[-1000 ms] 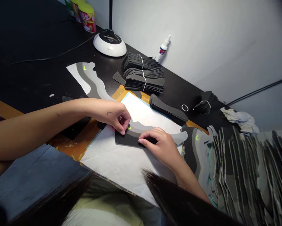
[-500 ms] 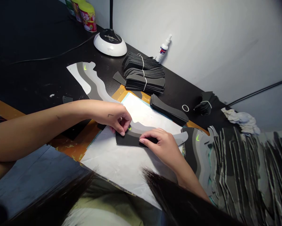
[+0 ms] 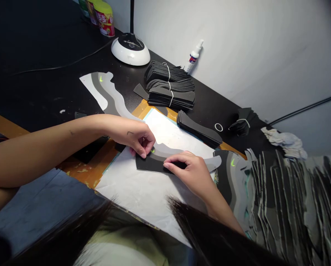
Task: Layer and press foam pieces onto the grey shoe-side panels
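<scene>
A wavy grey-and-black cut piece (image 3: 165,157) with a small green mark lies on a white sheet of paper (image 3: 143,188) in the middle of the table. My left hand (image 3: 134,136) pinches its left end, fingers bent together beside the green mark. My right hand (image 3: 191,171) rests on the piece's right half, fingers curled and pressing down on the black part. A similar finished piece (image 3: 107,92) lies further back on the black table top.
Banded bundles of black cut strips (image 3: 169,87) lie behind the paper, with another black stack (image 3: 200,129) beside them. A fanned row of grey-black pieces (image 3: 287,199) fills the right. At the back stand a lamp base (image 3: 130,50), a glue bottle (image 3: 193,57) and cans (image 3: 104,16). Crumpled cloth (image 3: 285,142) lies right.
Almost nothing has moved. Both hands stay on the wavy piece, and the view has shifted very slightly.
</scene>
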`<state>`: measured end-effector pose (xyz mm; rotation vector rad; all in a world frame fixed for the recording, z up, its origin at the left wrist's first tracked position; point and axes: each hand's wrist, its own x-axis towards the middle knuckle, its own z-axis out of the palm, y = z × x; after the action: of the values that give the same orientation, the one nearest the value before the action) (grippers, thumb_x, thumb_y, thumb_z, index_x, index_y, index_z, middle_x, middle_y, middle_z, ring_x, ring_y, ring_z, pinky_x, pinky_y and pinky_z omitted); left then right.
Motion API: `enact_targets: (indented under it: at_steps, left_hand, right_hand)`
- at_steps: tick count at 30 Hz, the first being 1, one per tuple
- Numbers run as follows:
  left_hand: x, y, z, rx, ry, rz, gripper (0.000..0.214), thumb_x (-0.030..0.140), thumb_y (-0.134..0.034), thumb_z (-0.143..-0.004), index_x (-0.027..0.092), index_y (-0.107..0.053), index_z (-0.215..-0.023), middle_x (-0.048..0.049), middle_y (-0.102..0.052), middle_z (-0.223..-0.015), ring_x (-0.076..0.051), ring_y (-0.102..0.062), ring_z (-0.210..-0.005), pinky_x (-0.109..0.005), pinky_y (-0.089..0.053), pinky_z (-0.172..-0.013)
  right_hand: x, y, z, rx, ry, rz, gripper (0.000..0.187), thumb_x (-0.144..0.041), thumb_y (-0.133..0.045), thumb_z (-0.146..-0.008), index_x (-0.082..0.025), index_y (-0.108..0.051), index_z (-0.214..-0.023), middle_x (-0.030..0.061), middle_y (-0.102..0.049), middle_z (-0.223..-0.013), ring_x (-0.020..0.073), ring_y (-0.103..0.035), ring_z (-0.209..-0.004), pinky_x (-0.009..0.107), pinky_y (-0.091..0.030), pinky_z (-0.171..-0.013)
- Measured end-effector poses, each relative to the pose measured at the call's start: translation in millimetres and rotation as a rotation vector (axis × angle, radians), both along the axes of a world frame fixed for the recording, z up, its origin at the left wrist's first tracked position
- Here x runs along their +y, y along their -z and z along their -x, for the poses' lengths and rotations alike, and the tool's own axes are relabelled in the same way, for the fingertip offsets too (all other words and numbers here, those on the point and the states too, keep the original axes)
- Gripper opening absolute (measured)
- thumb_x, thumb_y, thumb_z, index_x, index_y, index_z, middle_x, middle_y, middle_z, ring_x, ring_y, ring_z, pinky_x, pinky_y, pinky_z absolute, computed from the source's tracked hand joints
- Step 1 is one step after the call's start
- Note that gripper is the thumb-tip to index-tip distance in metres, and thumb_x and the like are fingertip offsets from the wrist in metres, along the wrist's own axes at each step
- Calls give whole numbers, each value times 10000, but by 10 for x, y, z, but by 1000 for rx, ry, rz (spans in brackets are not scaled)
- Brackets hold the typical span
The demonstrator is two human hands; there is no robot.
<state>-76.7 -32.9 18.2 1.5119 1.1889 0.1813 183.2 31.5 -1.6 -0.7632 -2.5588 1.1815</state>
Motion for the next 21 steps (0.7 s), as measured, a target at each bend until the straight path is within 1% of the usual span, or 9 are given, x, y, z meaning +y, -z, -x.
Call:
enact_targets:
  at_steps: [8, 21]
  left_hand:
    - [28, 33, 35, -58, 16, 26, 109, 244, -717, -861, 145, -681, -831, -27, -689, -716, -162, -677, -649, -193, -506, -565]
    - [6, 40, 21, -40, 19, -7, 173, 312, -730, -880, 154, -681, -829, -39, -704, -718, -163, -658, -655, -219, -471, -587]
  right_hand:
    - [8, 2, -18, -35, 50, 80, 82, -222, -772, -875, -279, -825, -848, -10, -795, -853, 196, -697, -864, 305, -501, -781]
    - [5, 9, -25, -35, 9, 23, 105, -212, -749, -890, -282, -817, -850, -3, -798, -864, 213, -699, -878, 336, -519, -809]
